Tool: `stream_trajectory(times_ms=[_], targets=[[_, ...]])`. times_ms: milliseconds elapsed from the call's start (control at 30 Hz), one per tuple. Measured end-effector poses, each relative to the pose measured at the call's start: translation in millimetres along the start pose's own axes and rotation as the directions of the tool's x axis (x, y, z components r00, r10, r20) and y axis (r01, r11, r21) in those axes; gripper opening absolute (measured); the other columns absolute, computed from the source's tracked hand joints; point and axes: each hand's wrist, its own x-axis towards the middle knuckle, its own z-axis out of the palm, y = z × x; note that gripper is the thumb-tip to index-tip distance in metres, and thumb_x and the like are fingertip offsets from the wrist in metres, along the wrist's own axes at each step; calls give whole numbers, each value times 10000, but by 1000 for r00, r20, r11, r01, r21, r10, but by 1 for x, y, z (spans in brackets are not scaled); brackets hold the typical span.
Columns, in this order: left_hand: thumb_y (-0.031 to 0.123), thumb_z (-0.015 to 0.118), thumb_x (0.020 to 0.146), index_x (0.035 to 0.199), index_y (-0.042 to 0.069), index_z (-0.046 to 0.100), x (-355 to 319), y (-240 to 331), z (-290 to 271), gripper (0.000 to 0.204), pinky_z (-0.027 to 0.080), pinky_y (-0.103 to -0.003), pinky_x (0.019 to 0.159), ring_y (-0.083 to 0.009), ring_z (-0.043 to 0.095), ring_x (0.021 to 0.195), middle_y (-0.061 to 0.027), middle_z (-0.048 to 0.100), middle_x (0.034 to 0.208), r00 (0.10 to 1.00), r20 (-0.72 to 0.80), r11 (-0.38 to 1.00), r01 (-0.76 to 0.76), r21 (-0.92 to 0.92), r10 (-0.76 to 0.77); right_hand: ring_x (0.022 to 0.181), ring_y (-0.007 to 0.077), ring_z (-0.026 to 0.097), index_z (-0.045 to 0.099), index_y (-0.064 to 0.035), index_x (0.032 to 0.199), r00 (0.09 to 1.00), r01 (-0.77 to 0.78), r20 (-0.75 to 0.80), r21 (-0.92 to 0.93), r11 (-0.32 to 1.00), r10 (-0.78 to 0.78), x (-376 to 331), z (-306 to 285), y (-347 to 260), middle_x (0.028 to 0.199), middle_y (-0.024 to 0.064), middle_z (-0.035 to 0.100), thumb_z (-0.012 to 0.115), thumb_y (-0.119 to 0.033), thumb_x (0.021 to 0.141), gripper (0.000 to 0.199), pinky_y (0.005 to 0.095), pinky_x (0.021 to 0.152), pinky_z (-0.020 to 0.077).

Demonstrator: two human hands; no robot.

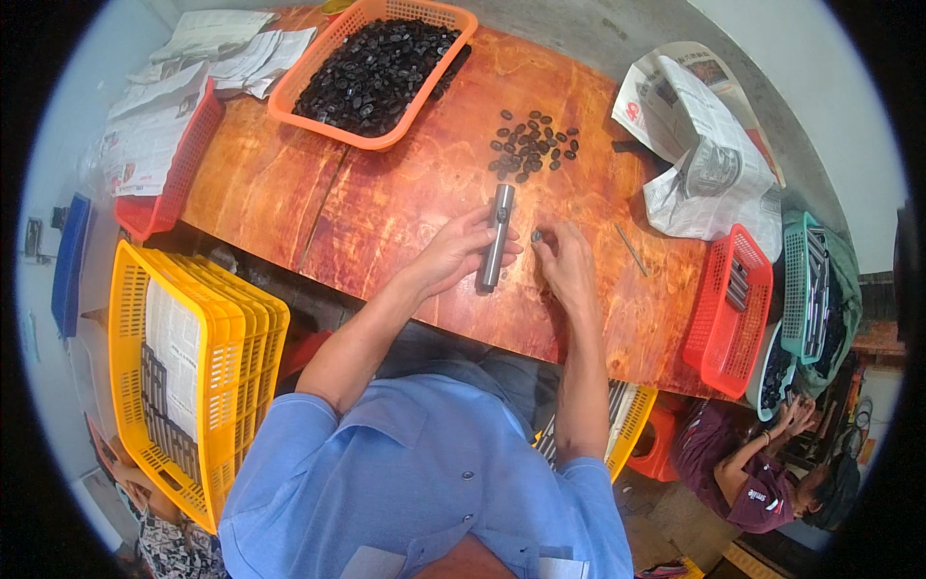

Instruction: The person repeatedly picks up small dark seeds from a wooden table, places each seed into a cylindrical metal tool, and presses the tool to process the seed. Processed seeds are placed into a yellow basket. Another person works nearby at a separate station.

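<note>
My left hand (453, 253) is closed around a grey metal tube (494, 253) that stands out over the wooden table. Near the tube's far end is a slot with a dark oval part in it. To its right, my right hand (569, 265) pinches a small dark piece (536, 235) between thumb and fingertip, a little apart from the tube. Beyond both hands, several loose black oval pieces (529, 145) lie in a scattered group on the table (415, 207). A thin metal rod (632, 250) lies right of my right hand.
An orange basket (333, 133) full of black pieces stands at the back left. Newspaper (709, 159) is heaped at the right, beside a red basket (719, 338) and a green basket (796, 280) with metal tubes. Stacked yellow crates (217, 386) stand left; a co-worker (743, 468) sits lower right.
</note>
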Motion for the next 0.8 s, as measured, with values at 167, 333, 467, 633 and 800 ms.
stream_trajectory(times_ms=[167, 333, 467, 633, 800], targets=[[179, 635, 1033, 1522, -5, 371, 1, -1, -2, 585, 574, -443, 1028, -334, 677, 1176, -200, 629, 1255, 1000, 10, 1000, 13, -3, -13, 986, 402, 665, 688, -13, 1086, 1000, 8, -29, -22, 1000, -9, -1, 2, 1, 1051, 207, 665, 711, -105, 895, 214, 463, 852, 520], [165, 637, 1028, 1532, -6, 338, 0, -1, -3, 611, 561, -461, 1050, -360, 662, 1210, -219, 619, 1276, 1000, 26, 1000, 4, -13, -4, 979, 401, 667, 692, -19, 1087, 999, 1, -41, -26, 1000, -3, -2, 3, -2, 1051, 200, 667, 711, -124, 898, 216, 459, 842, 525], [149, 629, 1028, 1529, -9, 333, -1, 2, -1, 603, 545, -482, 1071, -380, 653, 1222, -231, 615, 1288, 1000, 23, 1000, 15, -17, -15, 974, 398, 669, 693, -22, 1090, 999, 5, -50, -23, 1000, -6, -3, 5, 0, 1044, 195, 666, 710, -119, 899, 214, 457, 836, 529], [134, 618, 1030, 1524, -8, 337, 0, 0, -3, 586, 540, -491, 1076, -387, 650, 1227, -235, 614, 1292, 1000, 16, 999, 25, -23, -25, 971, 394, 671, 694, -28, 1092, 997, 29, -68, -48, 998, -32, -4, 3, -7, 1039, 190, 663, 713, -117, 897, 216, 456, 837, 531], [129, 605, 1037, 1514, -2, 357, 0, -1, -3, 554, 560, -487, 1045, -370, 669, 1185, -215, 623, 1277, 999, 20, 999, 33, -16, -32, 940, 382, 681, 702, -32, 1086, 993, 45, -109, -47, 998, -49, -6, 6, -5, 1015, 186, 669, 726, -123, 886, 221, 453, 810, 539]])
